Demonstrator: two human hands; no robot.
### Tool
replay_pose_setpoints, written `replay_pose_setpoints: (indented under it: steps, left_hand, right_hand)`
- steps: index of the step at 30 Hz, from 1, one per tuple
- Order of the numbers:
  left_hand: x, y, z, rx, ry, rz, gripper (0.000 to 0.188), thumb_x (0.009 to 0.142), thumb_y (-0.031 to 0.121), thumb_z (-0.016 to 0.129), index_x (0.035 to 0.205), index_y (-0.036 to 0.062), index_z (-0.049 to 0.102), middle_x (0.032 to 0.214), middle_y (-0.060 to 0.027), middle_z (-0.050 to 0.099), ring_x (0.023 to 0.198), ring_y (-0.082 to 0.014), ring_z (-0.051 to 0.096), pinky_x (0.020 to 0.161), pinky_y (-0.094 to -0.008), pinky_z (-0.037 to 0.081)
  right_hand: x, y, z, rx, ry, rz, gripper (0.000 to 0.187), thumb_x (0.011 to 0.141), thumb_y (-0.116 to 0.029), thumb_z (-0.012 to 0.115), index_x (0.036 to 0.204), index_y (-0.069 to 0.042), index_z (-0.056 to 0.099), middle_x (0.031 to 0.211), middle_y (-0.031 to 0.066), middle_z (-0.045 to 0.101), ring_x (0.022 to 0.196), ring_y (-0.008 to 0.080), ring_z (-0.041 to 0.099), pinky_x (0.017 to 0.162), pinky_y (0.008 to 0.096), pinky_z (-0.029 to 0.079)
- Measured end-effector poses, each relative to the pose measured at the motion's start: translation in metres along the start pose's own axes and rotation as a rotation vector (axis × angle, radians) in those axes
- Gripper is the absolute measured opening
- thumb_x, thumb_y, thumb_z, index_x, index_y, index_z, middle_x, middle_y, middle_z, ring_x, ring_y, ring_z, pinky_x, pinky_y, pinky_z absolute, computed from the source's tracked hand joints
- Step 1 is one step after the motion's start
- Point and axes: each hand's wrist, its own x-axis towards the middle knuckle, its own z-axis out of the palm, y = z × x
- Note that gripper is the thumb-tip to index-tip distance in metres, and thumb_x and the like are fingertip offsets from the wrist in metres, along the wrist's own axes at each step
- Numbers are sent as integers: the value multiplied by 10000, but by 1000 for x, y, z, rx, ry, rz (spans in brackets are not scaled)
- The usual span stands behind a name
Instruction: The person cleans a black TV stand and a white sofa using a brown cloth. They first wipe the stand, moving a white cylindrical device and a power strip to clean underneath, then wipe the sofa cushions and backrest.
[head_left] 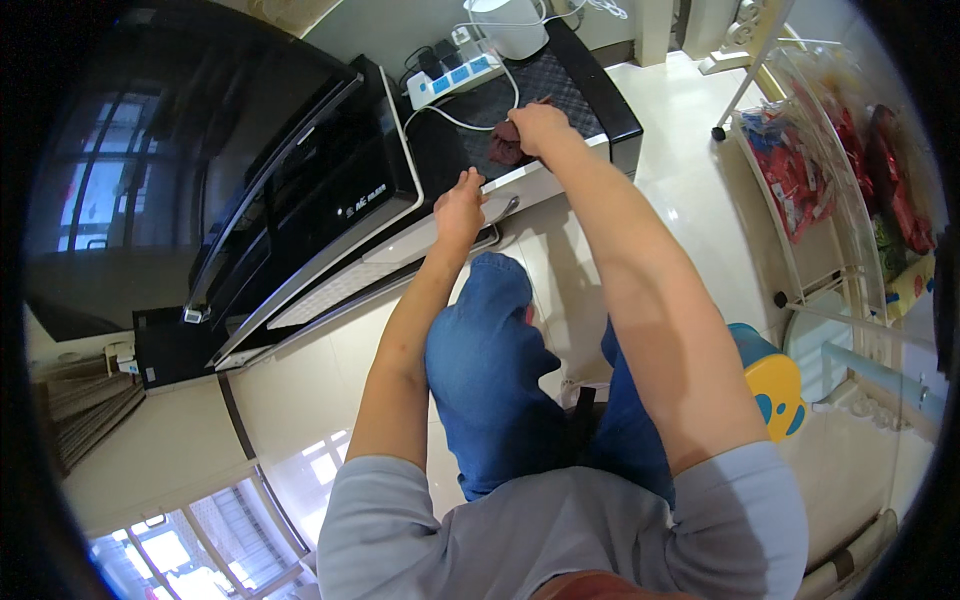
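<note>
A crumpled dark reddish-brown cloth (507,146) is bunched under my right hand (541,129), whose fingers are closed on it. It lies on the black textured top of a low TV cabinet (545,85), close to the front edge. Lower and to the left, my left hand (461,208) is at the cabinet's white front edge, its fingers bent over that edge. A silver handle (511,206) shows on the drawer front just right of this hand. Behind the cloth, a white cable (455,121) loops across the top.
A white power strip (455,80) with plugs and a white device (508,28) stand at the back of the cabinet. A large black television (180,130) is at the left. Right: a wheeled rack of packages (795,175) and a yellow-and-blue stool (773,395).
</note>
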Motion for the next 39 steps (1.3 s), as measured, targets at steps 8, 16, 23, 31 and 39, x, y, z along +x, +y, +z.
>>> replay_pose_setpoints:
  steps: [8,16,23,31,39]
  left_hand:
    - [4,12,-21,-46,-64,31,492,727,162,723,1172,45,551,1190,-206,589,1040,-345,606,834,-407,508]
    - [2,48,-111,-1136,201,-122,502,948,159,534,1392,44,328,1304,-175,498,1121,-230,546,889,-317,474]
    - [17,29,-147,-592,577,-253,684,941,268,562,1467,85,165,1417,-172,303,1288,-272,360,1073,-365,287]
    - [50,54,-125,-339,558,-94,471,674,-93,609,1127,11,536,1063,-146,503,1020,-294,532,896,-345,434]
    - [51,29,-39,-106,39,-74,404,710,177,746,1062,71,577,1270,-192,463,1089,-377,494,920,-437,420]
  right_hand:
    - [16,4,-87,154,-664,-104,585,672,-261,741,1212,-85,605,1210,120,612,1066,293,603,894,403,484]
    - [35,-44,-114,784,-511,-322,584,690,-228,731,1211,-48,538,1029,145,637,884,216,628,777,344,508]
    - [25,-132,-102,1096,-618,-426,619,804,-435,595,1207,4,428,1007,92,527,883,196,515,790,303,426]
    - [64,-42,-95,898,-690,-267,455,849,-424,546,1107,-54,608,955,99,649,878,217,644,749,376,538]
    - [96,36,-67,343,-41,64,418,764,-378,635,990,-29,682,1019,193,662,948,323,645,829,434,508]
